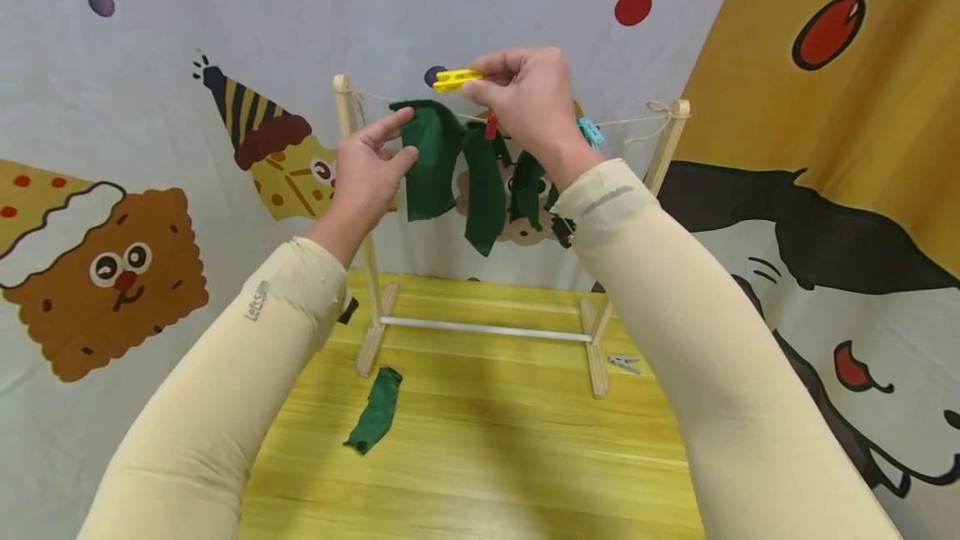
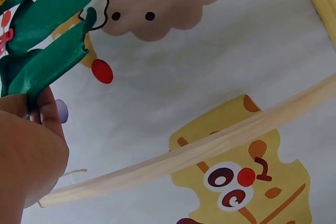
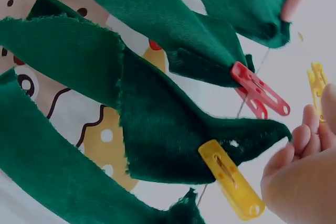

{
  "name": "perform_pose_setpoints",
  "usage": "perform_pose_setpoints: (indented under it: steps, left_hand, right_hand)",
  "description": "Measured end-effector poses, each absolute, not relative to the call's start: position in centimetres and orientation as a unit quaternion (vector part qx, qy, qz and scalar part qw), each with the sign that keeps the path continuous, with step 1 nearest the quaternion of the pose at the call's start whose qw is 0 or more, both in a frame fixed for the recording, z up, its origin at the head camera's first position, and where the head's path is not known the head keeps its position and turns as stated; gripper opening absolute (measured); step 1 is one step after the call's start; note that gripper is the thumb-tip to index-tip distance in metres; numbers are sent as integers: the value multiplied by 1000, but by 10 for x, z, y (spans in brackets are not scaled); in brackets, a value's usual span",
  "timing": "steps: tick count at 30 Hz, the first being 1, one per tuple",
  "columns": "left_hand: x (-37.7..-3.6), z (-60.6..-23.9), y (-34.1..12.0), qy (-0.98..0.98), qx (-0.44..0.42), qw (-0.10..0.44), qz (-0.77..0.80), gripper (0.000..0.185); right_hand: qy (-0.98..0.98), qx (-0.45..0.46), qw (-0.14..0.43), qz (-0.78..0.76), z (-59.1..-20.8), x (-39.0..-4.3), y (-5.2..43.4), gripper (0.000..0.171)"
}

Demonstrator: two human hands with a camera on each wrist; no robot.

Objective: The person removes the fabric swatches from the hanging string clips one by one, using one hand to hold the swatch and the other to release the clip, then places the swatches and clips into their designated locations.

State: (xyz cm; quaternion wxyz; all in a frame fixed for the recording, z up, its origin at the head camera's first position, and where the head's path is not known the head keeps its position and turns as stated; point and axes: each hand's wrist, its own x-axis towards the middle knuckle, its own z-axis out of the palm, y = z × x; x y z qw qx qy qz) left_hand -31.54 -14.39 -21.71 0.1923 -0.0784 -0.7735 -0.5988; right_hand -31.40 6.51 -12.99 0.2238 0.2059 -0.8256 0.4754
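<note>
My right hand (image 1: pixel 528 98) pinches a yellow clothespin (image 1: pixel 456 80) between thumb and fingers, above the string line. At the left end of the line, my left hand (image 1: pixel 372 167) pinches the edge of a green cloth piece (image 1: pixel 433 165) draped over the string. Beside it hangs a longer green strip (image 1: pixel 483 190), clipped by a red clothespin (image 1: pixel 491 124). Farther right, more green cloth (image 3: pixel 163 124) hangs under a second yellow clothespin (image 3: pixel 231 179), close below my right hand in the right wrist view. A light blue clothespin (image 1: pixel 590 132) sits on the line beyond my right wrist.
A wooden rack with a left post (image 1: pixel 345 107) and right post (image 1: pixel 667 148) carries the string; a white rod (image 1: pixel 487 329) joins its feet. On the wooden table (image 1: pixel 480 440) lie a green cloth strip (image 1: pixel 377 411) and a grey clothespin (image 1: pixel 624 364). A printed curtain (image 1: pixel 262 7) hangs behind.
</note>
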Motion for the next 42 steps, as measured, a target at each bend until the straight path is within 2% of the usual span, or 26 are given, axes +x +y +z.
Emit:
perform_pose_setpoints:
  steps: [8, 15, 21, 31, 42]
  left_hand:
    - [-312, -224, -152, -779, -96, 169, -597, 47]
    - [-305, -234, -157, -782, -95, 140, -600, 47]
    - [-300, -244, -162, -779, -96, 133, -606, 48]
    - [-295, -269, -173, -786, -76, 84, -608, 50]
    - [-290, -288, -183, -785, -80, 69, -610, 50]
  right_hand:
    - [-766, 264, 195, 552, -128, -300, 84, 40]
    - [-743, 271, 186, 583, -131, -298, 100, 41]
    - [-732, 263, 183, 602, -136, -295, 118, 42]
    - [-735, 227, 163, 618, -156, -287, 163, 48]
    - [-730, 201, 183, 627, -181, -279, 210, 49]
